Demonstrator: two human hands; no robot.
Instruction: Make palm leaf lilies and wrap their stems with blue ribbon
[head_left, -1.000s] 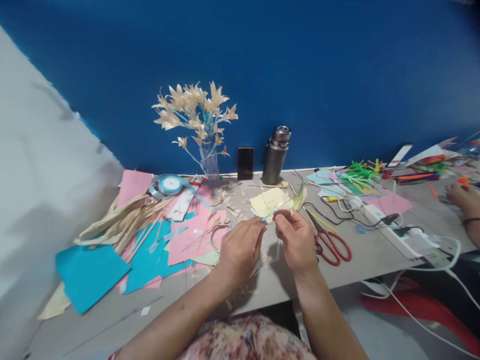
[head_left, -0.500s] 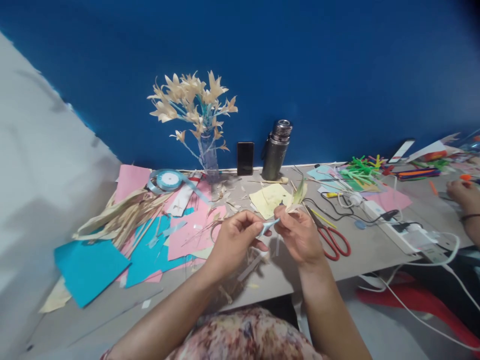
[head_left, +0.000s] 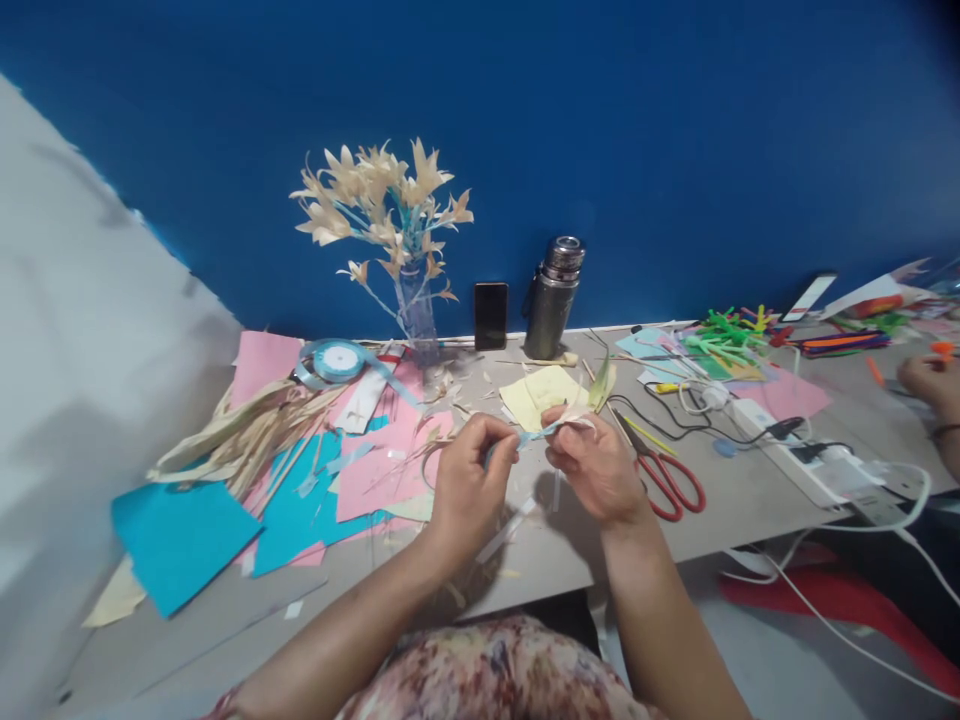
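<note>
My right hand is closed round the base of a pale husk flower, whose petals point up and to the right. My left hand is closed on a light blue ribbon, pinched between thumb and forefinger. The ribbon runs taut across the short gap to the flower's stem in the right hand. Most of the stem is hidden by my fingers. Both hands are held above the near part of the table, with a yellow paper behind them.
A clear vase of husk flowers, a phone and a flask stand along the wall. Scissors and a power strip lie to the right. At left are dried husks and a ribbon roll. Another person's hand is at far right.
My left hand has turned, its fingers curling in, and has drawn slightly left. More ribbon shows stretched between the hands. The flower in my right hand has tipped lower.
</note>
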